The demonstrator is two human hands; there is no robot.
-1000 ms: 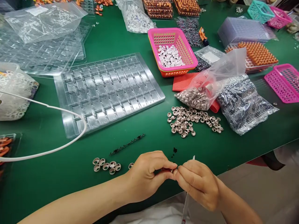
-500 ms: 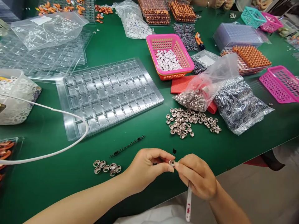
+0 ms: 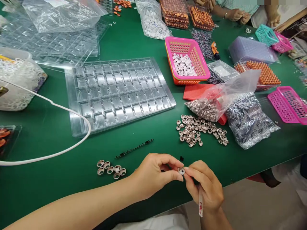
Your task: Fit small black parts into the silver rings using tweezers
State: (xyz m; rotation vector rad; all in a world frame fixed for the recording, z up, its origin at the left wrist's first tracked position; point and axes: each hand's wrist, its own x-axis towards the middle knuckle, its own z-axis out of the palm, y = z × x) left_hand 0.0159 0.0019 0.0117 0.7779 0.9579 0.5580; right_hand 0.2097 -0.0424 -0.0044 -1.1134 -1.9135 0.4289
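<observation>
My left hand (image 3: 155, 174) pinches a small silver metal ring cap (image 3: 181, 171) between thumb and index finger. The thumb and index finger of my right hand (image 3: 207, 183) meet the cap's right side. Tucked in that same hand is a slim white stick-like tool (image 3: 200, 204) with red marks, its lower end sticking out below; its other end is hidden. A tiny black piece (image 3: 181, 158) lies just beyond the fingertips. Several similar caps (image 3: 110, 170) sit left of my left hand, near a thin black plastic strip (image 3: 134, 149). A loose pile of caps (image 3: 190, 134) lies farther off.
A clear compartment tray (image 3: 120, 92) lies at centre left, with a white cable (image 3: 79, 115) curving over its corner. A pink basket (image 3: 187, 78) holds white pieces. Bags of caps (image 3: 203, 108) and dark metal parts (image 3: 249, 121) lie right. Another person's hands (image 3: 237, 16) are across the table.
The camera view has shifted, so most things sit farther right. The cap in my left hand now faces up more openly, and my right fingers have turned slightly around it.
</observation>
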